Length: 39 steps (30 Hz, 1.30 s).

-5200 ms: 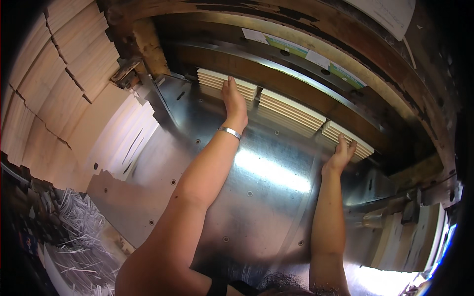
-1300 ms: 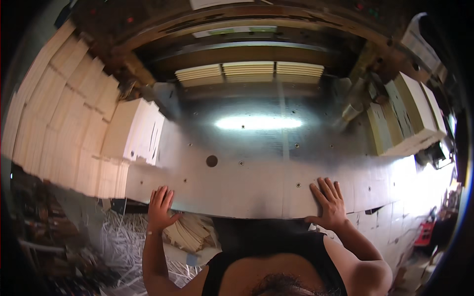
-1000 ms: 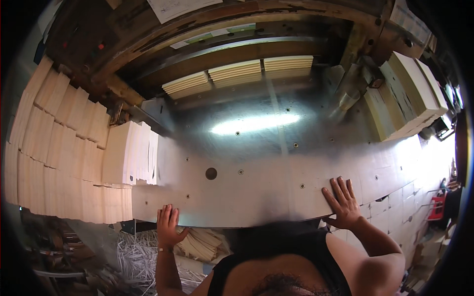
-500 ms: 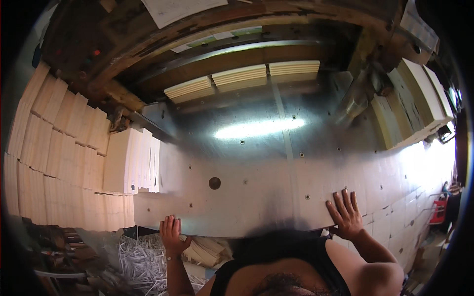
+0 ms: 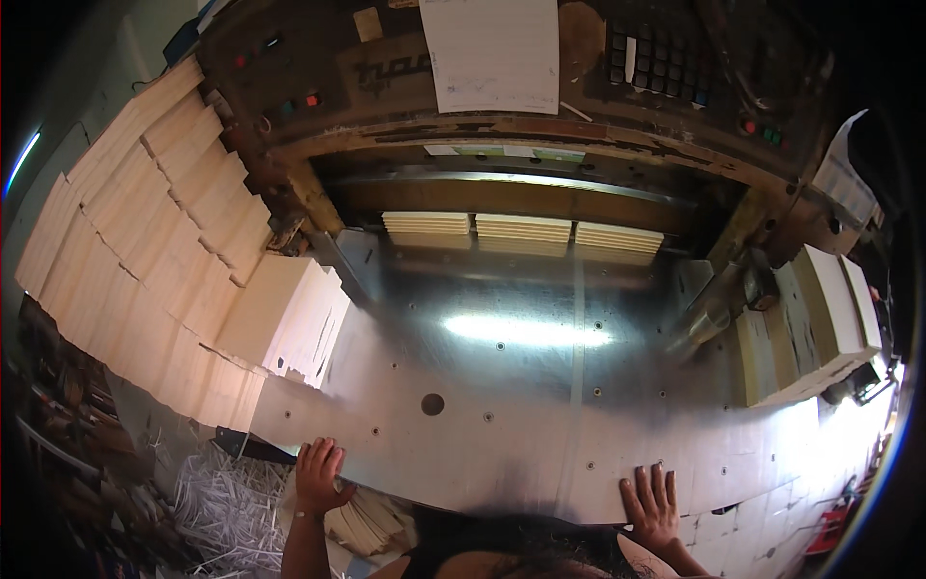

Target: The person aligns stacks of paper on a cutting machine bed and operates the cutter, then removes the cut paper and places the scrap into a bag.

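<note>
At a broad metal table (image 5: 540, 454) in a dim workshop. Rests left hand (image 5: 318, 480) on its front edge, toward the left, fingers loosely extended side by side, thumb apart. Lays right hand (image 5: 653, 510) flat near the same edge, farther right, fingers outstretched and parted. Low down, left of left hand: sees heaped white paper strips (image 5: 227, 511). Farther in, at left, notes tall piles of cut paper (image 5: 145, 251) beside a white-edged block (image 5: 289, 314); at right, a thick paper block (image 5: 805, 333). Well beyond both hands, at the table's back, sees three small cream stacks (image 5: 522, 232) close together in a row, below a shiny metal strip (image 5: 540, 181). Above, on the dark machine panel (image 5: 328, 58): notes a handwritten sheet (image 5: 494, 58) and a black keypad (image 5: 656, 68).
</note>
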{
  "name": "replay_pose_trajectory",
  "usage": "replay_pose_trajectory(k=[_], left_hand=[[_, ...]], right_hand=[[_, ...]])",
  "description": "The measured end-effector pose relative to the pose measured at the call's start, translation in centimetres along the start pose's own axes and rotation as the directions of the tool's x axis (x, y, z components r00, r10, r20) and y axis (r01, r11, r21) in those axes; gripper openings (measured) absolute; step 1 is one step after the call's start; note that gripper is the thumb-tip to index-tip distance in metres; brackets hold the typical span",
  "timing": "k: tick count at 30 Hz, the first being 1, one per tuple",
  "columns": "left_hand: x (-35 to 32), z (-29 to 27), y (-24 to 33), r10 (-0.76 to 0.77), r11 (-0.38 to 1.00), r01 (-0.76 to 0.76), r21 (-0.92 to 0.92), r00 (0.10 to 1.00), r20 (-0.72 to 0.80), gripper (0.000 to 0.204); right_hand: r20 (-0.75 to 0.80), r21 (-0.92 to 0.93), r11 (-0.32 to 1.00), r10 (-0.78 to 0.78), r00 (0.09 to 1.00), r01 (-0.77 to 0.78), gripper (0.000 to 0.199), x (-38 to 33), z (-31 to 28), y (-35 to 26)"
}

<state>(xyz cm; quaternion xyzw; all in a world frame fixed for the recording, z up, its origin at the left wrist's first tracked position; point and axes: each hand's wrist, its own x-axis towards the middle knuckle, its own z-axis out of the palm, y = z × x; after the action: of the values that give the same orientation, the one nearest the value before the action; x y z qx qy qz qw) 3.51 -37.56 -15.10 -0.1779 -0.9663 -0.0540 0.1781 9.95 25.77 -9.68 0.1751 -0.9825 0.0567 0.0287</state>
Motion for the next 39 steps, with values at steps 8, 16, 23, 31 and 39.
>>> replay_pose_trajectory(k=[8,16,23,31,39], left_hand=[[0.2,-0.2,0.6,-0.01,1.0,0.01,-0.006,1.0,-0.02,0.08],[0.1,-0.3,0.6,-0.014,1.0,0.014,0.004,0.999,-0.03,0.082],[-0.1,-0.2,0.7,-0.025,1.0,0.026,0.007,0.999,-0.028,0.081],[0.6,-1.7,1.0,-0.018,1.0,0.018,-0.017,1.0,0.017,0.085],[10.4,-3.2,3.4,-0.023,0.987,0.056,-0.15,0.977,0.213,0.095]], right_hand=[[0.029,-0.009,1.0,0.016,0.999,-0.016,0.099,0.0,0.1,-0.1],[0.053,-0.088,0.996,-0.022,0.998,0.027,0.102,-0.5,0.9,0.6],[0.044,-0.071,0.997,-0.004,0.999,0.007,0.105,-0.4,0.3,0.2],[0.031,-0.021,1.0,0.001,1.0,0.0,0.108,-0.1,0.2,0.0],[0.191,0.067,0.983,0.155,0.969,-0.17,0.122,2.7,-2.7,-1.8]])
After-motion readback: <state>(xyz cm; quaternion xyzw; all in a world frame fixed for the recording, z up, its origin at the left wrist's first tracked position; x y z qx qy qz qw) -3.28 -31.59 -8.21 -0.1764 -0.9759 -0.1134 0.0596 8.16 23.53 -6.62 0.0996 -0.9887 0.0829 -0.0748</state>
